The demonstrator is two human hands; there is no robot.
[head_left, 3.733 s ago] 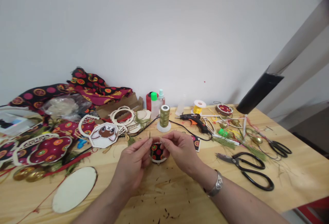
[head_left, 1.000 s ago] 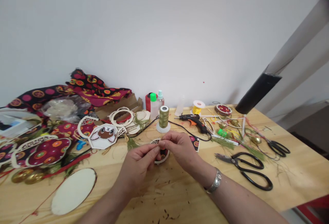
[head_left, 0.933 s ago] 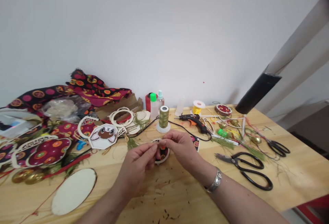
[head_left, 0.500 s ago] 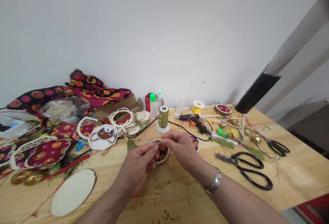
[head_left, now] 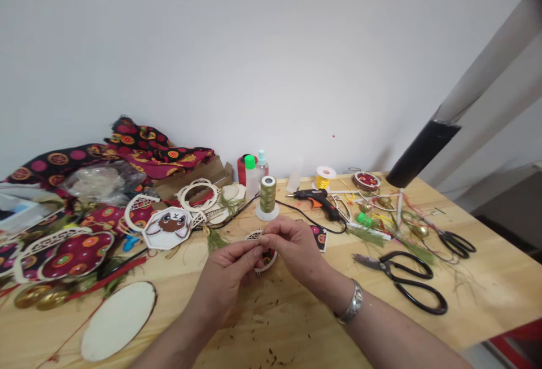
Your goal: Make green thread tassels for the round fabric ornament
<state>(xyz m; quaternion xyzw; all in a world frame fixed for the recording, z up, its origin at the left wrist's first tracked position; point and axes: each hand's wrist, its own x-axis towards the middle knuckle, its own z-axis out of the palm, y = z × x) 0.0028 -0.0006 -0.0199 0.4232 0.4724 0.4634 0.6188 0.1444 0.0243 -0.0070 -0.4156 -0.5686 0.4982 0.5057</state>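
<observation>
My left hand [head_left: 231, 276] and my right hand [head_left: 294, 245] meet over the middle of the wooden table [head_left: 296, 324]. Between their fingertips is a small round ornament [head_left: 265, 255] with a pale wooden rim and black fabric with red and orange dots. Both hands pinch at its top edge, and the fingers hide most of it. A thin olive thread seems to be held there too, but it is too fine to be sure. A spool of olive-gold thread [head_left: 267, 196] stands upright just behind the hands. My right wrist wears a silver bangle [head_left: 350, 304].
Black scissors [head_left: 402, 279] and a smaller pair [head_left: 457, 242] lie at the right. A glue gun [head_left: 318, 200] with its cord, a yellow cord spool [head_left: 324, 177] and small bottles [head_left: 250, 169] stand behind. Patterned fabric [head_left: 139, 149], wooden frames, an octagonal animal piece [head_left: 167, 228] and a pale oval [head_left: 118, 321] crowd the left.
The ornament was turned from lying face up under my fingers to being held more upright between them. My hands have stayed in nearly the same spot. The view drifted slightly.
</observation>
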